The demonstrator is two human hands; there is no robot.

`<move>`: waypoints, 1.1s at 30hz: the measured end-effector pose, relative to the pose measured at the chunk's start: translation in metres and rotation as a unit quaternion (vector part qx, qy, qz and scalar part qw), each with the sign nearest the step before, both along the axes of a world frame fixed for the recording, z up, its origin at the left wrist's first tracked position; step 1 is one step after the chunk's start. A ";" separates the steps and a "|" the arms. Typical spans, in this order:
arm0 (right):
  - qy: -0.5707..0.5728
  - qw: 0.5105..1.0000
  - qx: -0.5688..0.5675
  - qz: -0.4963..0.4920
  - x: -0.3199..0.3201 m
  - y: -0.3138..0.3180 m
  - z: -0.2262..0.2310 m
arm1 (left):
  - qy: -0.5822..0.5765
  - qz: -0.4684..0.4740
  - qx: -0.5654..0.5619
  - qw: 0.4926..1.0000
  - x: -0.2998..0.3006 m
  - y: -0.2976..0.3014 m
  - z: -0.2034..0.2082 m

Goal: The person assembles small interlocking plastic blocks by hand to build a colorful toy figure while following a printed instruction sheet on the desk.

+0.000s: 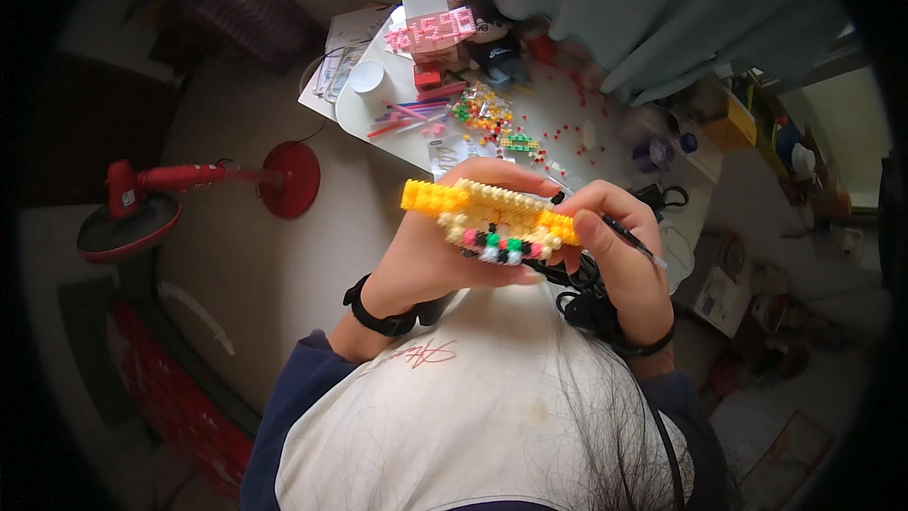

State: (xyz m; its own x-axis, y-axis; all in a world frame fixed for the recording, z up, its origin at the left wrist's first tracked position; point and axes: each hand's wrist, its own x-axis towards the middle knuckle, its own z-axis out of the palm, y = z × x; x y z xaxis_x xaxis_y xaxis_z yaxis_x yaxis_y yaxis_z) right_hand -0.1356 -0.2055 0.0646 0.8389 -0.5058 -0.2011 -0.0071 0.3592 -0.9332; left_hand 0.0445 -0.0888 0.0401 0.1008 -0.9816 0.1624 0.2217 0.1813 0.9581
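Observation:
Held up before my chest is a small figure (pixel 501 206) built of tiny knobbly beads or blocks. It is cream with bright yellow ends, and its near edge carries pink, green, black and white pieces. My left hand (pixel 421 244) wraps around its left side and underside, wearing a black wristband. On the right, the thumb and fingers of my right hand (pixel 624 241) close at the figure's yellow end. A thin dark pen-like tool (pixel 619 230) lies across that hand, apparently held in it. Palms and some fingertips are hidden behind the figure.
Beyond my hands, a white table (pixel 364 99) bears a pile of loose coloured beads (pixel 487 109), a green-yellow built piece (pixel 519 142), straw-like sticks (pixel 407 118), a white cup (pixel 367 77), a pink box (pixel 441 33) and a doll (pixel 497 43). A red fan (pixel 132 203) stands left.

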 end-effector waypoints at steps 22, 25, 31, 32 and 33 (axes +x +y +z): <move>-0.081 0.973 0.209 0.060 0.012 0.004 -0.036 | 0.007 0.140 -0.075 0.987 0.024 0.029 -0.003; -0.064 0.975 0.207 0.050 0.013 0.006 -0.033 | -0.029 0.162 -0.092 0.982 0.023 0.030 -0.001; -0.074 0.983 0.165 0.045 0.010 0.003 -0.032 | -0.209 0.208 -0.140 0.945 0.034 0.032 0.002; -0.070 0.984 0.157 0.038 0.010 0.003 -0.030 | -0.236 0.204 -0.145 0.939 0.035 0.032 0.003; -0.066 0.986 0.149 0.032 0.009 0.003 -0.028 | -0.247 0.207 -0.141 0.936 0.034 0.033 0.006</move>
